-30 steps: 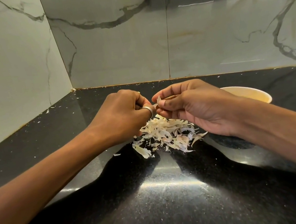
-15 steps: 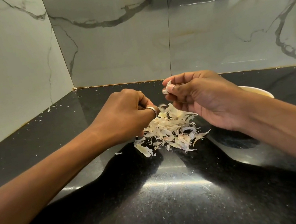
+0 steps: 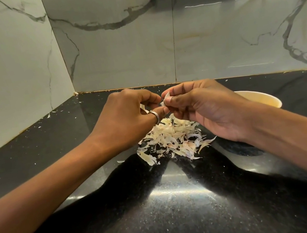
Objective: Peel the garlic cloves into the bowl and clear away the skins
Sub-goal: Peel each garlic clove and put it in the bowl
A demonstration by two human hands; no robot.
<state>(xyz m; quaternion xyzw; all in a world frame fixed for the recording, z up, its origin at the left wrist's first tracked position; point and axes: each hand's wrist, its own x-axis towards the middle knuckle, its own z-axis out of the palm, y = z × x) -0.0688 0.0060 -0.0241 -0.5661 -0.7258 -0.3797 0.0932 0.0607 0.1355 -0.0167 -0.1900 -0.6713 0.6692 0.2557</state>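
Left hand (image 3: 128,118) and right hand (image 3: 203,108) both pinch one garlic clove (image 3: 166,98) above the skin pile (image 3: 172,139), bowl (image 3: 266,96) behind the right wrist

Black counter, pale marble.
The counter (image 3: 174,213) is black with white speckles; wall tiles (image 3: 118,51) white with grey veins; skins (image 3: 172,137) cream; bowl (image 3: 262,99) pale yellow; ring (image 3: 154,115) silver.

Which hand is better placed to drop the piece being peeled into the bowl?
The right, probably. The bowl stands just beyond the right hand, on that same side. The left hand would have to cross the skin pile and the right hand. Both pinch the pale piece.
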